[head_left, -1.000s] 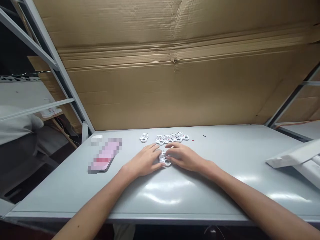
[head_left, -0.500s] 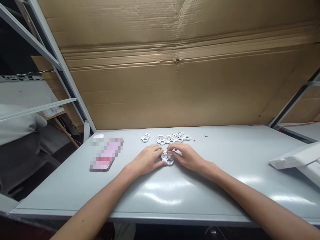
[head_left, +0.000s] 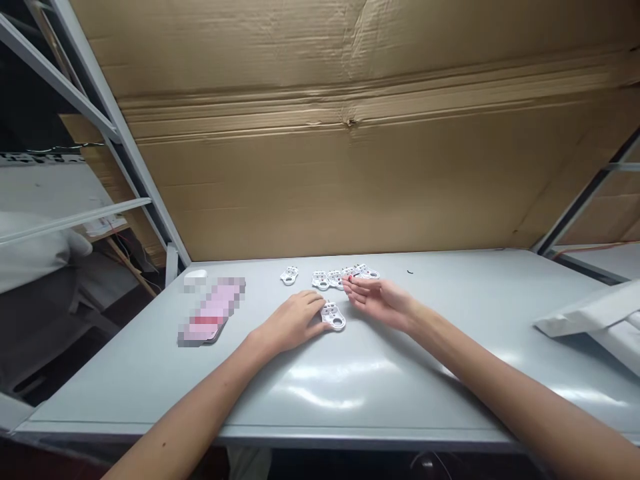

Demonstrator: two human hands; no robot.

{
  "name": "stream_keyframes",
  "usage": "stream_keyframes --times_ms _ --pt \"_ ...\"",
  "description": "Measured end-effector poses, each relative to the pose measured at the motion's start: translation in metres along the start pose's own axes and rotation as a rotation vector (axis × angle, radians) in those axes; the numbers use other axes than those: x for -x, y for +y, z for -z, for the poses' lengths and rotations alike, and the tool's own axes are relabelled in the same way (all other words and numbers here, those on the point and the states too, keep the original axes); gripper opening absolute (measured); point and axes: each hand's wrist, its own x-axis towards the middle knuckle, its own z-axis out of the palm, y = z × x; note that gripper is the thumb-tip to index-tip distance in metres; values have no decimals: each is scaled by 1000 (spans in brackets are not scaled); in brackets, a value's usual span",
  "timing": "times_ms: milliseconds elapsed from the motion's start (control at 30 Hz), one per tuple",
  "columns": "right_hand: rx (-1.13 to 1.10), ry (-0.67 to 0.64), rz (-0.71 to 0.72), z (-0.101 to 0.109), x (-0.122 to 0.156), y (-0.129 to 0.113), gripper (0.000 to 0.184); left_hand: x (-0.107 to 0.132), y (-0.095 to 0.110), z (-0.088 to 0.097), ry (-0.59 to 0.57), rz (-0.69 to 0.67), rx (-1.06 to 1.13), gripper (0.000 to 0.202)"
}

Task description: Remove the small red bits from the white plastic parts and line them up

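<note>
White tag point(head_left: 334, 315) with a round hole is seen flat on the grey table point(head_left: 415, 393), its left edge clamped between the thumb and forefinger of the left hand point(head_left: 295, 321). At two o'clock from it, the right hand point(head_left: 377, 301) is held palm up, apart from the tag, its fingers together; a small red bit point(head_left: 351, 278) is seen at the fingertips, but whether it is pinched cannot be told. From eleven to one o'clock a row of similar tags point(head_left: 321, 280) is laid out, partly covered by the right hand, and a single tag point(head_left: 289, 276) is placed toward ten. A blurred pink slab point(head_left: 216, 307) is found at nine, a white packet point(head_left: 595, 310) at three, and cardboard point(head_left: 350, 193) at twelve.
</note>
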Motion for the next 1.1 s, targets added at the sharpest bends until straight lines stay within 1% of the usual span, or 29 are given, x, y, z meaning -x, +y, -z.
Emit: stream_keyframes --times_ms 133,200,367,500,567,633,700,767,800,833,867,933,1033,1100 --pt "-35 4 -2 -3 1 0 15 -1 3 1 0 -5 -24 25" --pt "-13 11 7 -4 3 -1 13 -1 4 2 -8 -1 -45 25" --pt "89 10 20 -3 5 -1 9 -1 7 5 -25 9 -67 24" --pt "194 10 54 -1 4 2 14 0 9 5 -17 17 -61 24" --pt "276 -1 98 0 5 -1 17 1 10 3 -9 35 -40 30" --pt "408 -9 167 3 7 -9 21 2 11 1 1 58 -19 43" --pt "623 15 279 8 9 -21 26 2 12 -1 5 69 -3 54" --pt "981 133 482 17 11 -33 26 2 12 -4 10 63 9 56" --pt "1161 235 584 22 11 -38 24 1 12 -6 18 53 15 55" --pt "1316 339 642 28 11 -42 22 0 13 -7 28 38 20 54" --pt "1433 414 635 34 9 -44 21 0 13 -8 41 22 24 52" --pt "1561 495 511 47 5 -46 21 -1 13 -10 66 -6 33 48" --pt "1642 544 359 61 -3 -42 18 -2 14 -12 89 -17 39 45" --pt "1657 550 312 66 -7 -40 17 -2 15 -14 97 2 36 47"
